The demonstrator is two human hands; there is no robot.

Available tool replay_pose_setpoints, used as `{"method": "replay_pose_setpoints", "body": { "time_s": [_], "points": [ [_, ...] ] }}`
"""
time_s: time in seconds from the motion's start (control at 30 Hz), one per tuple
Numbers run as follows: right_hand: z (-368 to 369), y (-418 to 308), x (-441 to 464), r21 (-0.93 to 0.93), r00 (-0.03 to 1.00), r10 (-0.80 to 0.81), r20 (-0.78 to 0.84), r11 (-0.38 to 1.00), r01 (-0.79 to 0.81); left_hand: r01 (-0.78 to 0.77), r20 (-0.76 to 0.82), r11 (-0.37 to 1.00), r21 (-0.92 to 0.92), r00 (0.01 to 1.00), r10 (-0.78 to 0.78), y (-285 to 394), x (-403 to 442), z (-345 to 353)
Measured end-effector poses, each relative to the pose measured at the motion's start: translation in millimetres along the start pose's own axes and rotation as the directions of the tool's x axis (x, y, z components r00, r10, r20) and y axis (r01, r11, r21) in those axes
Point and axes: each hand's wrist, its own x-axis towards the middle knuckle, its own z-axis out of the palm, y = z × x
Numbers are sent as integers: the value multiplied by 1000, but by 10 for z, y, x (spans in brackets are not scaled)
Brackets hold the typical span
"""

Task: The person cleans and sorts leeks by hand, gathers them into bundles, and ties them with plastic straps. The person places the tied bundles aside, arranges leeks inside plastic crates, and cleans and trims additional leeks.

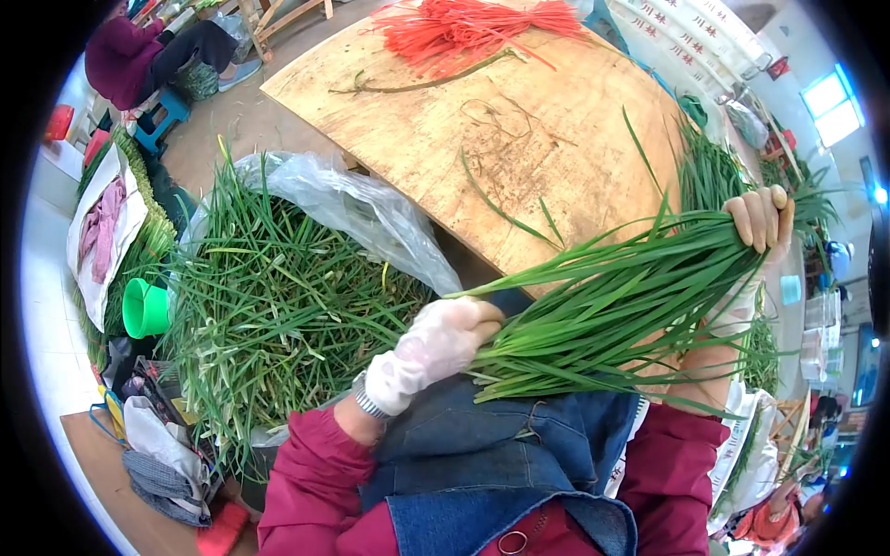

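Observation:
A long bunch of green garlic chives [603, 310] stretches across my lap, in front of the table's near edge. My left hand [436, 343], in a thin white glove, is closed around one end of it. Toward the other end, where the leaves fan out, my right hand [762, 220] has its fingers wrapped over the leaves. To the left of my left hand, a clear plastic bag [348, 208] is heaped with loose chive leaves and trimmings [287, 306].
The wooden table [408, 148] carries red plastic ties [473, 30], a dry stem [426, 85] and stray leaves. More chives [709, 171] lie at its right edge. A green bucket [146, 308] stands left of the bag. Another person [125, 56] sits at upper left.

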Motion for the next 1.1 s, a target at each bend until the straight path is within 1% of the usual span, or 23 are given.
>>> {"method": "replay_pose_setpoints", "body": {
  "time_s": [0.07, 0.13, 0.17, 0.2, 0.27, 0.33, 0.4, 0.47, 0.53, 0.6, 0.67, 0.7, 0.73, 0.77, 0.8, 0.83, 0.87, 0.9, 0.93, 0.97, 1.0, 1.03, 1.1],
  "points": [
    [1, -8, -5, -34, 987, 55, -153, 998, -61, -7, -241, 1000, -2, 971, 6, 3, -173, -145],
    [-69, 25, 15, -46, 959, 89, -270, 993, -105, 116, -467, 963, 243, 884, 11, -147, -452, -543],
    [-113, 58, 20, -47, 948, 80, -309, 994, -99, 322, -559, 840, 438, 829, -26, -296, -662, -769],
    [-151, 82, 21, -44, 932, 82, -352, 994, -104, 513, -651, 638, 574, 759, -25, -443, -888, -986],
    [-223, 92, 23, -42, 895, 86, -437, 992, -115, 820, -787, 94, 565, 569, -239, -634, -1296, -1269],
    [-356, 60, -6, -66, 849, 89, -520, 987, -144, 711, -723, 234, 663, 689, -45, -402, -1395, -1135],
    [-469, 63, -10, -104, 802, 84, -591, 978, -179, 370, -527, 632, 681, 847, 71, -178, -1127, -696],
    [-457, 92, -11, -182, 683, 24, -730, 956, -229, 12, -297, 858, 514, 940, 165, 42, -785, -154],
    [-490, 104, -33, -189, 587, 10, -810, 942, -277, -1, -121, 863, 505, 990, 72, -49, -677, 4],
    [-605, 35, -77, -232, 535, -4, -845, 903, -361, 44, -209, 792, 609, 972, 107, -100, -702, -97],
    [-738, 28, -69, -255, 475, -52, -879, 891, -375, 33, -440, 906, 421, 881, 172, 37, -783, -493],
    [-796, 28, -73, -248, 445, -46, -894, 879, -408, 96, -555, 924, 369, 821, 137, 159, -875, -754],
    [-835, 38, -76, -237, 415, -39, -909, 867, -439, 272, -693, 931, 242, 720, -31, 219, -993, -1001],
    [-855, 63, -68, -219, 394, -36, -918, 875, -431, 306, -781, 947, -93, 568, -261, 625, -1004, -1203],
    [-870, 82, -62, -204, 373, -36, -927, 883, -424, 189, -851, 981, 46, 522, -60, 717, -1082, -1426],
    [-875, 106, -52, -197, 346, -44, -937, 886, -420, -81, -855, 995, -66, 519, -14, 785, -1183, -1696],
    [-891, 124, -41, -190, 321, -51, -946, 888, -419, -344, -863, 923, -173, 504, 26, 836, -1264, -1955],
    [-928, 113, -47, -234, 332, -85, -940, 866, -442, -335, -899, 926, 173, 330, 287, 854, -1254, -2193],
    [-840, 148, -10, -230, 298, -114, -948, 891, -391, -259, -824, 829, 496, 163, 543, 916, -1161, -2395],
    [-677, 228, 49, -228, 259, -143, -955, 913, -338, -595, -818, 759, 263, 280, 502, 1232, -967, -2440],
    [-590, 255, 76, -229, 218, -170, -961, 931, -284, -812, -773, 582, -44, 397, 495, 1561, -735, -2421],
    [-875, 138, -20, -171, 262, -74, -962, 913, -370, -844, -797, 536, 15, 314, 517, 1682, -542, -2447],
    [-947, 112, -50, -165, 236, -77, -969, 912, -377, -570, -724, 669, 477, 177, 667, 1465, -128, -2632]
  ]
}}
